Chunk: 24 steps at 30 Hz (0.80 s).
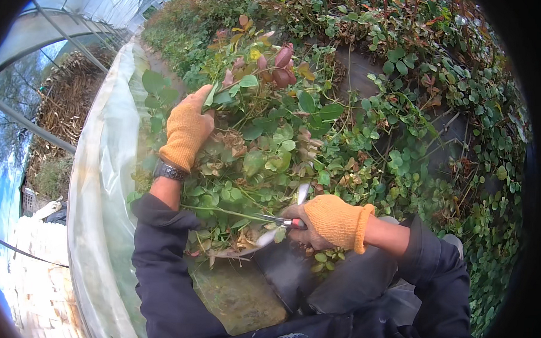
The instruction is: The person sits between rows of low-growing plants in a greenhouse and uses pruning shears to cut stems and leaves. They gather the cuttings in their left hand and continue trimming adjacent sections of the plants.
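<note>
My left hand (pixel 190 124), in an orange knit glove that leaves the fingertips bare, holds a leafy rose stem (pixel 231 89) at the upper left of the plants. Reddish leaves (pixel 284 70) stand out from the foliage near it. Lower down, my right hand (pixel 322 223), gloved alike, grips pruning shears (pixel 291 222) with red on the handle. Their blades point left and lie at a long green stem (pixel 228 211); whether they touch it I cannot tell. Green and dried brown leaves lie between my hands.
A sheet of clear plastic film (pixel 112 171) runs along the left side, with metal greenhouse tubes (pixel 32 122) beyond it. Dense rose bushes (pixel 481 110) fill the right and the back. A white strap or band (pixel 267 237) curves through the foliage by my right hand, above my dark-clothed legs.
</note>
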### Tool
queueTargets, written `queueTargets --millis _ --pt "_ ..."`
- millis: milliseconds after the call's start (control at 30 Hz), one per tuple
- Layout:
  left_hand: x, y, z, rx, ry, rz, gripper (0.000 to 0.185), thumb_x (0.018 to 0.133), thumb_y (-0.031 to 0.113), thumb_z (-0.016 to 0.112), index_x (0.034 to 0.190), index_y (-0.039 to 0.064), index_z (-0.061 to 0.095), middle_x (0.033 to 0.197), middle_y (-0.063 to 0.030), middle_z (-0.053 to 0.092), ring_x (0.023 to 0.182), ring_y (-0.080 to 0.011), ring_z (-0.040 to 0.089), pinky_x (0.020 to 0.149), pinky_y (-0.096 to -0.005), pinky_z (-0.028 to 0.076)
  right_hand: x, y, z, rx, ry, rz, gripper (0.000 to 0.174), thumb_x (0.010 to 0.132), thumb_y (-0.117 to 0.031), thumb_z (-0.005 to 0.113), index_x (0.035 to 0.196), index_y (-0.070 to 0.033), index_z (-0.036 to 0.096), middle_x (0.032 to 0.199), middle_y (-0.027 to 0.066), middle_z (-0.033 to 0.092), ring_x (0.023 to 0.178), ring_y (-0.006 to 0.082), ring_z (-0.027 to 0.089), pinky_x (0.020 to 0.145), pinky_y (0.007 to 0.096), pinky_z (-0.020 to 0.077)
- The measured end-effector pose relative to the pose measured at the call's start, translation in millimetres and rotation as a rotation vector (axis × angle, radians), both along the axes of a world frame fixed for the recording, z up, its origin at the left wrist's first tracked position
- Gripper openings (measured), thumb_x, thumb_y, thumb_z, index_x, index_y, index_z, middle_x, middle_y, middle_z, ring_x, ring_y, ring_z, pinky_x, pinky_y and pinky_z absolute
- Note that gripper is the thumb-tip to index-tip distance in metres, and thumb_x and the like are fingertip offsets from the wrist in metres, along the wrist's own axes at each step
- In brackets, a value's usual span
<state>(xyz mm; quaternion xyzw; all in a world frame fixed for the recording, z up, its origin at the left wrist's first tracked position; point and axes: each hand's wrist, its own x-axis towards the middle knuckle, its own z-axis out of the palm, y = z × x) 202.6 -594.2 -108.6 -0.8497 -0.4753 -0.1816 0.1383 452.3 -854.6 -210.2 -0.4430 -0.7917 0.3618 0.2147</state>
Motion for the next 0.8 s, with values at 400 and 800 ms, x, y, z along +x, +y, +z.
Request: queueTargets --millis 400,800 --pt "-131 15 -171 -0.157 -0.009 0.070 0.049 0.100 0.028 0.074 0.140 0.001 0.066 0.127 -0.0273 0.071 0.117 -0.0467 0.067 0.100 -0.0477 0.055 76 8 -1 -0.298 0.179 -0.297 0.038 0.093 -0.025 0.076 0.124 -0.003 0.073 0.089 0.0134 0.073 0.081 0.0238 0.070 0.078 0.0387 0.0555" --pt "-147 34 -159 -0.021 0.330 -0.032 0.032 0.112 0.032 0.058 0.122 0.005 0.071 0.114 -0.0224 0.076 0.101 -0.0455 0.071 0.084 -0.0504 0.057 126 -22 27 -0.121 0.548 -0.561 0.038 0.098 -0.018 0.068 0.130 0.001 0.069 0.082 0.0038 0.065 0.064 0.0090 0.064 0.057 0.0273 0.0545"
